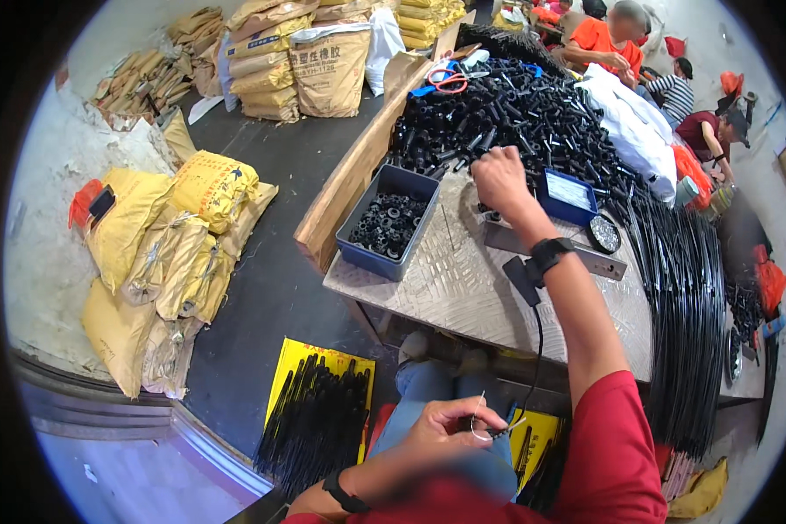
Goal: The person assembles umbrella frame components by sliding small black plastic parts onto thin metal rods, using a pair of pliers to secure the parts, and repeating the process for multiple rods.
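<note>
Close to my lap, my left hand (452,424) is closed around a small dark piece with thin whitish, wire-like strands (480,417) sticking out; its exact kind is hard to see. My right hand (501,182) reaches over the table at the near edge of a heap of black tubular parts (515,113). Its fingers are bunched, and what they hold, if anything, is hidden. Just below that hand lies a metal bar (598,262). Beside the right wrist stands a blue box (569,197) of thin white sticks, next to a round tin (603,234) of small shiny pieces.
A grey-blue bin (384,266) of black round parts stands on the table (410,293) at left. Red-handled scissors (448,81) lie on the heap. Long black rods (677,323) hang over the right side; more rods (319,419) stand below left. Sacks (183,244) are piled left. Co-workers (607,44) sit far right.
</note>
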Motion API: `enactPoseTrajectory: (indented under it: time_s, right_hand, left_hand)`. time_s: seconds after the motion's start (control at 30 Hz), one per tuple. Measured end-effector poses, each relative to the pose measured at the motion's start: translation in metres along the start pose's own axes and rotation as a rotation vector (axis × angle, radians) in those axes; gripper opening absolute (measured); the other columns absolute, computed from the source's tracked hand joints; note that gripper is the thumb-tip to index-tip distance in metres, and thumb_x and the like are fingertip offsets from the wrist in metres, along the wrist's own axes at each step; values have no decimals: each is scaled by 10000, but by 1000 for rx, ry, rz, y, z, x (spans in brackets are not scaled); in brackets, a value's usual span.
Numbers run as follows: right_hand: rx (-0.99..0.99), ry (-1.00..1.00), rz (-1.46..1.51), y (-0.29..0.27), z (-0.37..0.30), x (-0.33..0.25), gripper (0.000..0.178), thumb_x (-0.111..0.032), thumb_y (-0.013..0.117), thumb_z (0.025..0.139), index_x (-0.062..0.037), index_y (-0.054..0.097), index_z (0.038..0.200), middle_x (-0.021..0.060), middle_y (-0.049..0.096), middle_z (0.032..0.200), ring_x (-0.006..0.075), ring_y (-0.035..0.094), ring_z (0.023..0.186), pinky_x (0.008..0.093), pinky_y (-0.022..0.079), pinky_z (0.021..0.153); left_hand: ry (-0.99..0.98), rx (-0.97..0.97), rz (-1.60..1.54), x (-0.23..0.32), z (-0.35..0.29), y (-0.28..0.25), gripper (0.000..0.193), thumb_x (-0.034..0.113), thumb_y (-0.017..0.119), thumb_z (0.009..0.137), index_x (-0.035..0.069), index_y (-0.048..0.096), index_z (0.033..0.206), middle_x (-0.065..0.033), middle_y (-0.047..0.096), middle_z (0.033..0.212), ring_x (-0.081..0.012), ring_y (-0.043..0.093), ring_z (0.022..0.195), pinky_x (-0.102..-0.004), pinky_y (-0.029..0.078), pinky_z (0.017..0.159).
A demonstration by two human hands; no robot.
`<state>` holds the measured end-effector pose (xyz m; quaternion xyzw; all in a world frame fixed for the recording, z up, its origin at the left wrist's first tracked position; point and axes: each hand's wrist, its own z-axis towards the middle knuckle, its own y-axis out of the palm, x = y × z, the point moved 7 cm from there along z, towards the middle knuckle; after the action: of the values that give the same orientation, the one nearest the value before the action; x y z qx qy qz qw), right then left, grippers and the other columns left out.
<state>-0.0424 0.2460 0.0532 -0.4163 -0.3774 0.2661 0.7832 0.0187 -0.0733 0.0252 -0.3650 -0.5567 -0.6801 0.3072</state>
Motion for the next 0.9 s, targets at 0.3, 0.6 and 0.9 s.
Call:
enactPoseTrajectory:
  time_s: [0.3,0.6,0.9]
  right_hand:
    - [-372,211,1970,-162,-172,-52,142,-133,610,798,-36,584,899,-7,574,838,54,510,799,207,406,718]
    - [-192,514,1933,-149,-244,-29,186,-178,625,801,-29,639,913,-7,570,820,28,483,695,175,375,593]
    - [31,532,1936,-148,-264,-16,171,-159,656,775,-21,657,877,16,581,821,56,512,720,180,388,593]
  left_hand:
    - [173,250,-142,11,30,-3,233,-21,619,752,48,555,964,24,488,832,-44,453,760,-176,378,670]
    - [131,221,-148,-9,47,42,196,-37,626,758,32,563,929,21,522,859,-42,484,813,-184,393,746]
    - [133,220,-78,-17,55,58,208,-49,619,757,23,561,944,21,518,869,-47,483,836,-190,391,761]
